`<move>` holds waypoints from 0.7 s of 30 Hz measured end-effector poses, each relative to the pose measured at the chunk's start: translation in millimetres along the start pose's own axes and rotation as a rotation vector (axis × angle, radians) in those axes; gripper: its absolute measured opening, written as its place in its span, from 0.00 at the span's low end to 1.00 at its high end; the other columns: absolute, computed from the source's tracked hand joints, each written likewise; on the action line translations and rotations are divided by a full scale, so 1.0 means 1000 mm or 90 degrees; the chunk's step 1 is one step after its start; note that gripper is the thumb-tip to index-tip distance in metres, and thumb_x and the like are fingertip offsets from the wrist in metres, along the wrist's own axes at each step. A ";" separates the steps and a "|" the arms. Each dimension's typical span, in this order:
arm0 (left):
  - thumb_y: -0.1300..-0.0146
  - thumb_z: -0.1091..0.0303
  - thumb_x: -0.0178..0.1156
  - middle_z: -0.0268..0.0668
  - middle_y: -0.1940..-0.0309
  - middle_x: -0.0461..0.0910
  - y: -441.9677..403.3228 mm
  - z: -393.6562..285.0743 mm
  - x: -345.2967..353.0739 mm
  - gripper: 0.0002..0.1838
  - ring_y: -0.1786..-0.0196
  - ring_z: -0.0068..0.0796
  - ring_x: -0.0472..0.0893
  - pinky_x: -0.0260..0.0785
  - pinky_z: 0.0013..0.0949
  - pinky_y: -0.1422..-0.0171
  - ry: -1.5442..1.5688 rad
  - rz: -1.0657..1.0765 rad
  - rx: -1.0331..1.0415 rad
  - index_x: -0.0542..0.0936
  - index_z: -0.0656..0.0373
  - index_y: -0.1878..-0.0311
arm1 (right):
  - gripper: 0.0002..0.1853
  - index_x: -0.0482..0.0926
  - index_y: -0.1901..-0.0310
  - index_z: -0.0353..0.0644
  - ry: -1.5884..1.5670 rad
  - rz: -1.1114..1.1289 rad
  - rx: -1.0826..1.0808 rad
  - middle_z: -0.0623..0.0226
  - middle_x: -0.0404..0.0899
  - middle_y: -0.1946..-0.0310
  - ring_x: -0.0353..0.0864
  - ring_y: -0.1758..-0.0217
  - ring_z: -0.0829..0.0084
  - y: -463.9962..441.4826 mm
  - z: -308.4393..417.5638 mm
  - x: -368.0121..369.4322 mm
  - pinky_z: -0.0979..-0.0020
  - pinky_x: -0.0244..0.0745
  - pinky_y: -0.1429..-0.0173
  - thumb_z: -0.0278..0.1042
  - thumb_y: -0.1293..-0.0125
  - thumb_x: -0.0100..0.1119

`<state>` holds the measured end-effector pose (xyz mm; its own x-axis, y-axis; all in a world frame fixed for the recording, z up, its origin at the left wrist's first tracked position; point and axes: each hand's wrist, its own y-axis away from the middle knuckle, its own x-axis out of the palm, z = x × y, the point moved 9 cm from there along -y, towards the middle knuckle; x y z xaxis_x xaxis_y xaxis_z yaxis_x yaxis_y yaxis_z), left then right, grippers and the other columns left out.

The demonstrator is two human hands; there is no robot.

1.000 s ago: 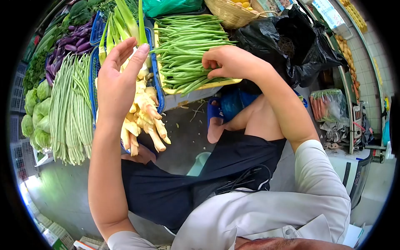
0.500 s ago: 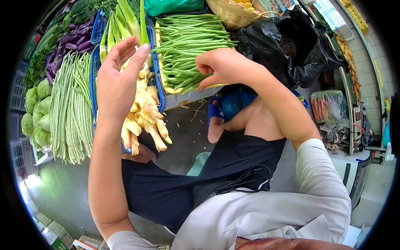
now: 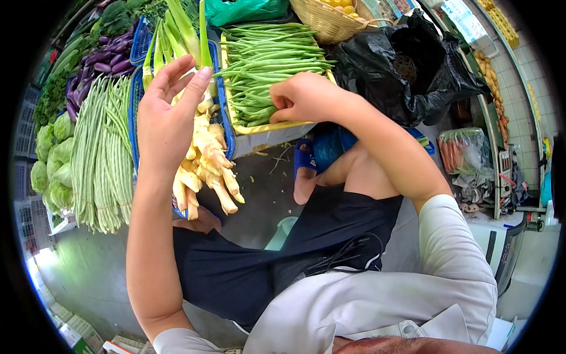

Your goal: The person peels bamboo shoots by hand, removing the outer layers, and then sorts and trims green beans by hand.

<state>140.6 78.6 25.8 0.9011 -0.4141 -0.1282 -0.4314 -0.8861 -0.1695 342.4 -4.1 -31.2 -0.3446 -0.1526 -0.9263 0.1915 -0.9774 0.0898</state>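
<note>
Green beans (image 3: 268,56) lie in a thick layer, mostly lengthwise, in a yellow-rimmed tray (image 3: 277,127). My right hand (image 3: 309,99) is at the tray's front right, fingers curled and thumb drawn in, closed on green beans at the near edge; its fingertips are partly hidden. My left hand (image 3: 168,115) is raised above the blue basket (image 3: 230,144) of ginger (image 3: 206,153). Its fingers are bent and the thumb stands apart, with nothing seen between them. Green-stalked vegetables (image 3: 180,32) rise behind that hand.
Bundled long beans (image 3: 100,153), cabbages (image 3: 59,156) and eggplants (image 3: 106,59) are on the left. A black plastic bag (image 3: 407,71) gapes open right of the tray, beside a wicker basket (image 3: 330,20). A pale green stool (image 3: 282,232) shows between my legs.
My right hand has shifted slightly left, and its thumb and fingers have drawn together. Beans that stuck out over the tray's front edge now lie inside it. My left hand stays nearly still.
</note>
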 end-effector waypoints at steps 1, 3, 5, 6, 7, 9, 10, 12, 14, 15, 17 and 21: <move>0.30 0.57 0.71 0.49 0.36 0.80 0.001 0.000 0.000 0.32 0.34 0.35 0.80 0.77 0.33 0.36 0.018 0.000 -0.010 0.76 0.71 0.33 | 0.22 0.81 0.70 0.43 -0.082 0.037 0.008 0.63 0.82 0.75 0.83 0.70 0.61 0.001 0.001 -0.001 0.60 0.76 0.63 0.54 0.41 0.76; 0.30 0.57 0.71 0.48 0.36 0.80 0.002 0.000 -0.003 0.32 0.35 0.34 0.81 0.78 0.33 0.37 0.011 -0.001 -0.005 0.76 0.71 0.33 | 0.24 0.84 0.66 0.40 -0.112 0.001 0.064 0.65 0.82 0.75 0.81 0.70 0.69 0.004 -0.008 -0.020 0.66 0.77 0.62 0.57 0.38 0.76; 0.29 0.57 0.71 0.48 0.36 0.80 0.003 0.000 -0.004 0.32 0.36 0.34 0.82 0.78 0.33 0.38 0.008 0.004 -0.001 0.76 0.72 0.32 | 0.20 0.85 0.64 0.38 -0.153 -0.145 0.052 0.67 0.84 0.73 0.81 0.68 0.74 0.001 -0.020 -0.040 0.68 0.78 0.59 0.50 0.33 0.74; 0.29 0.57 0.71 0.47 0.36 0.80 0.003 0.001 -0.005 0.32 0.37 0.33 0.83 0.79 0.32 0.39 0.008 -0.004 -0.004 0.76 0.72 0.32 | 0.21 0.86 0.55 0.38 -0.123 -0.174 0.076 0.61 0.87 0.61 0.85 0.57 0.68 -0.002 -0.031 -0.045 0.65 0.81 0.48 0.52 0.32 0.72; 0.29 0.57 0.71 0.47 0.36 0.80 0.003 0.000 -0.006 0.32 0.38 0.33 0.83 0.79 0.32 0.39 0.008 -0.009 -0.005 0.76 0.72 0.32 | 0.21 0.86 0.55 0.38 -0.122 -0.176 0.080 0.61 0.87 0.61 0.85 0.57 0.68 -0.007 -0.041 -0.041 0.65 0.81 0.48 0.52 0.32 0.72; 0.29 0.58 0.70 0.47 0.37 0.81 0.002 -0.001 -0.007 0.31 0.38 0.33 0.83 0.80 0.31 0.41 -0.005 -0.007 -0.011 0.76 0.72 0.32 | 0.26 0.86 0.46 0.41 0.110 -0.374 -0.077 0.55 0.85 0.45 0.84 0.43 0.58 -0.004 -0.033 -0.049 0.58 0.80 0.39 0.57 0.32 0.70; 0.28 0.59 0.70 0.47 0.37 0.81 0.001 0.000 -0.009 0.30 0.38 0.33 0.83 0.80 0.31 0.41 0.008 -0.014 -0.011 0.76 0.72 0.33 | 0.31 0.83 0.39 0.40 0.105 -0.289 -0.025 0.53 0.80 0.38 0.78 0.33 0.53 -0.011 -0.039 -0.039 0.54 0.75 0.31 0.58 0.32 0.68; 0.27 0.60 0.68 0.47 0.38 0.81 0.000 -0.001 -0.014 0.29 0.38 0.32 0.83 0.80 0.32 0.41 0.019 -0.028 -0.006 0.75 0.72 0.33 | 0.31 0.82 0.38 0.41 0.105 -0.203 0.023 0.52 0.81 0.40 0.79 0.34 0.53 -0.018 -0.042 -0.031 0.54 0.76 0.31 0.59 0.32 0.68; 0.26 0.60 0.68 0.47 0.38 0.81 -0.001 -0.002 -0.017 0.29 0.38 0.32 0.83 0.80 0.32 0.41 0.019 -0.030 -0.003 0.75 0.72 0.32 | 0.32 0.82 0.38 0.42 0.130 -0.054 0.127 0.53 0.82 0.42 0.77 0.32 0.54 -0.023 -0.042 -0.023 0.53 0.76 0.32 0.60 0.32 0.67; 0.26 0.60 0.67 0.47 0.38 0.81 -0.001 -0.003 -0.019 0.29 0.38 0.32 0.83 0.80 0.32 0.41 0.021 -0.028 0.000 0.75 0.72 0.32 | 0.32 0.82 0.38 0.42 0.131 -0.052 0.124 0.53 0.82 0.42 0.77 0.32 0.54 -0.024 -0.039 -0.017 0.53 0.76 0.32 0.60 0.32 0.67; 0.26 0.59 0.67 0.47 0.37 0.81 0.000 -0.003 -0.020 0.29 0.37 0.31 0.83 0.80 0.32 0.41 0.018 -0.026 -0.004 0.75 0.72 0.32 | 0.28 0.85 0.42 0.44 0.227 -0.268 0.059 0.57 0.82 0.43 0.76 0.31 0.55 -0.019 -0.020 -0.036 0.52 0.75 0.32 0.59 0.32 0.68; 0.26 0.59 0.67 0.47 0.38 0.81 -0.001 -0.004 -0.021 0.29 0.38 0.31 0.83 0.80 0.31 0.41 0.012 -0.038 -0.012 0.75 0.72 0.32 | 0.25 0.86 0.46 0.40 0.172 -0.426 -0.074 0.58 0.83 0.44 0.76 0.33 0.53 -0.040 0.015 -0.043 0.53 0.74 0.31 0.54 0.33 0.71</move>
<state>122.2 87.0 32.8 0.9258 -0.3644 -0.1006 -0.3764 -0.9130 -0.1573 335.9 39.3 10.8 -0.1858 0.5283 -0.8285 0.1214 -0.8244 -0.5529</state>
